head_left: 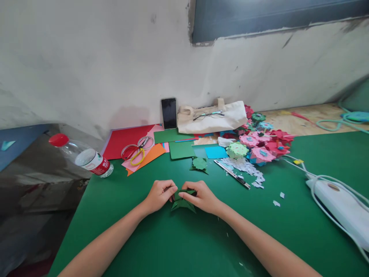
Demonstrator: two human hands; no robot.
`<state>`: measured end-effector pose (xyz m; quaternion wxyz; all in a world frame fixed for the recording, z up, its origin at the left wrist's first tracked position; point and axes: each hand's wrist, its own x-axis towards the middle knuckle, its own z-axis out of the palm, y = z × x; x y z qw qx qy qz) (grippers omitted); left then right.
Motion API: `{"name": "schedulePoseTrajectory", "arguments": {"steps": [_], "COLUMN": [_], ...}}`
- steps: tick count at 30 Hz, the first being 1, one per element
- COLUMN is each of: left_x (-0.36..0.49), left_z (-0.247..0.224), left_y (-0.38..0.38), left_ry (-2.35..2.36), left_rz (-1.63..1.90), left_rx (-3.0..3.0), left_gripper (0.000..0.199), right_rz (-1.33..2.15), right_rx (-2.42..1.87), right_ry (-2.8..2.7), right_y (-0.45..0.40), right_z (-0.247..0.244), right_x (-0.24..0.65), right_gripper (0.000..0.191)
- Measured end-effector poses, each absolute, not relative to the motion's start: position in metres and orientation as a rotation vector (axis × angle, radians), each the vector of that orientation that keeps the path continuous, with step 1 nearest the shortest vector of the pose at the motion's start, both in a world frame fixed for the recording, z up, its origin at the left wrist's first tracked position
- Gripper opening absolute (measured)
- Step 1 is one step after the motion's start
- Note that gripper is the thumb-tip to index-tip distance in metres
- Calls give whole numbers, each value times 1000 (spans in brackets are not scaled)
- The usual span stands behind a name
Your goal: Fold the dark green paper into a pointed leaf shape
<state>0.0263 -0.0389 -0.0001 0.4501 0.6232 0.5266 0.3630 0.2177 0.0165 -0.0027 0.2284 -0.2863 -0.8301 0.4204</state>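
Tabletop (138,246), green, fills the foreground; its left edge slants down from beside the bottle, and open surface extends on either side of the forearms. At right, a white device (337,200) with looping cable bounds the working area. Along the far side lie a heap of paper flowers (261,148) and a pale cloth bag (198,125), the latter close to the wall. A bottle (99,165) with a red cap stands near the left edge (its base just inside the border). At centre, the left hand (160,196) pinches with thumb and forefinger, while the right hand (204,197) curls its fingers, thumb laid across the work; both grip the folded green paper (183,204), held between them over the tabletop. Beyond the hands, green surface separates them from the scissors (138,153), the cutter (232,174) and, smallest, white paper scraps (245,166).
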Motion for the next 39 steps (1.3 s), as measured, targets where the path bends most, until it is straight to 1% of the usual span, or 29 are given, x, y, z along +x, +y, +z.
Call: {"name": "schedulePoseTrajectory", "arguments": {"steps": [5, 10, 14, 21, 24, 30, 35, 37, 39], "left_x": [27, 29, 28, 24, 25, 25, 25, 26, 26], "left_z": [1, -2, -2, -2, -5, -13, -17, -13, -8], "left_y": [-38, -37, -38, -39, -38, -36, -37, -38, -39], "left_ry": [1333, 1332, 1340, 1329, 1349, 1314, 1190, 1134, 1113], "left_rz": [936, 870, 834, 888, 900, 993, 1144, 1213, 1276], "left_rx": [1512, 1494, 1566, 1569, 1541, 1434, 1421, 1508, 1647], "left_gripper": [35, 30, 29, 35, 37, 31, 34, 30, 24], "right_rz": [1183, 1208, 1220, 1220, 1147, 922, 745, 646, 429], "right_rx": [-843, -861, -865, -865, -856, -806, -719, -646, -518], "right_ry": [-2207, -2170, -2160, -2157, -2160, -2109, -2047, -2058, -2101], "right_y": [18, 17, 17, 19, 19, 20, 20, 19, 20], "right_z": [-4, -7, -8, -8, -9, -10, -7, -5, -2], "right_x": [217, 215, 216, 218, 218, 217, 220, 223, 226], "right_gripper": [37, 43, 42, 42, 44, 39, 31, 25, 19]}}
